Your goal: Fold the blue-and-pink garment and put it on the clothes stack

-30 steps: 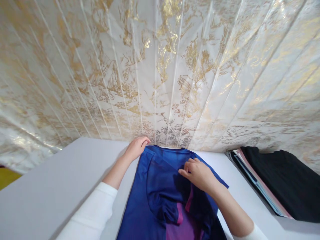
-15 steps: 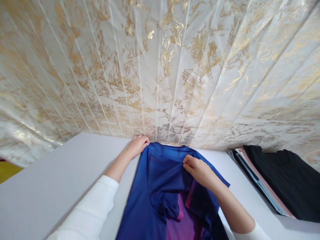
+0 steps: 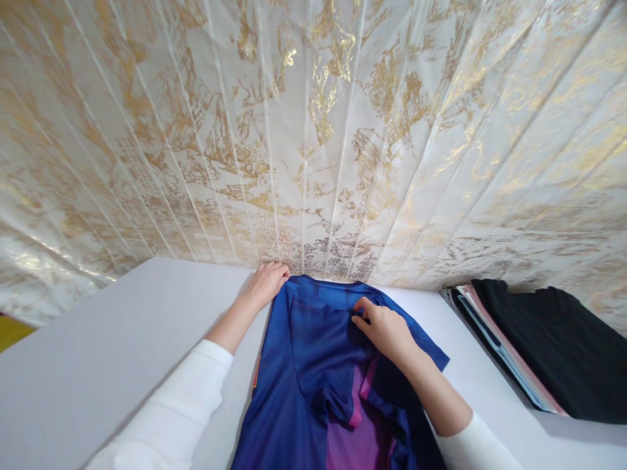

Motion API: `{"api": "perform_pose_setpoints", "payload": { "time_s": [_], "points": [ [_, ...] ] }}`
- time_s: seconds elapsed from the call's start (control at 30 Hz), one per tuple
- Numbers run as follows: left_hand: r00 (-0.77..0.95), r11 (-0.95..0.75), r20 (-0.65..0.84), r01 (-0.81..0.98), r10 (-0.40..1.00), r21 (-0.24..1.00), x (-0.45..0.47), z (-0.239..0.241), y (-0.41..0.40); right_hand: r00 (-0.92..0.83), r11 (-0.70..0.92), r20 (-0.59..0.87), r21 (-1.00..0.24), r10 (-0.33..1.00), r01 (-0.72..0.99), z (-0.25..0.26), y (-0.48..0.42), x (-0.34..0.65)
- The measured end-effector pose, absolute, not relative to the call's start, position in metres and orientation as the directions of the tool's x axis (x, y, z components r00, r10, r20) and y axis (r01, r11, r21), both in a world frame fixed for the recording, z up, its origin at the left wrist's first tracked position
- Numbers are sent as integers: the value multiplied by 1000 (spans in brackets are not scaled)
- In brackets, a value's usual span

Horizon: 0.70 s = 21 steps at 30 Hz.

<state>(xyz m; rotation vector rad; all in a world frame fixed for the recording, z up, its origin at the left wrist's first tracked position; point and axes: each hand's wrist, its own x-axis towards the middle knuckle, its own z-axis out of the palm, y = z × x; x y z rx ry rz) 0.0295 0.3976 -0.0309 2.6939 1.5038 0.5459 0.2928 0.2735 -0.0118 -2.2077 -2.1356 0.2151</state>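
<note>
Right hand (image 3: 386,331) loosened; mark (image 3: 255,374) on blue shirt (image 3: 313,339) unreadable.

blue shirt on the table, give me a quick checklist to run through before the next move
1. Left hand at the shirt: ok, its fingertips meet the upper left corner.
2. Right hand has a firm grip: cannot tell; its fingers are curled over the shirt below the collar.
3. Pink-cuffed sleeve smooth: not ok, it is rumpled near the cuff.
4. Hem in view: not ok, the shirt runs out of the picture at the bottom.
5. Stack apart from the shirt: ok, bare table shows between them.
</note>
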Motion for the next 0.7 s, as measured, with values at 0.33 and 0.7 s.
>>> {"api": "perform_pose_setpoints", "payload": {
  "time_s": [0.33, 0.7],
  "points": [
    [568, -670, 433, 733, 700, 122, 42, -38, 406, -36, 17, -90, -206, 995, 978, -5, 272, 296],
    [600, -652, 294, 749, 744, 122, 50, -31, 405, -51, 26, -118, -206, 992, 978, -5, 272, 300]
  ]
}}
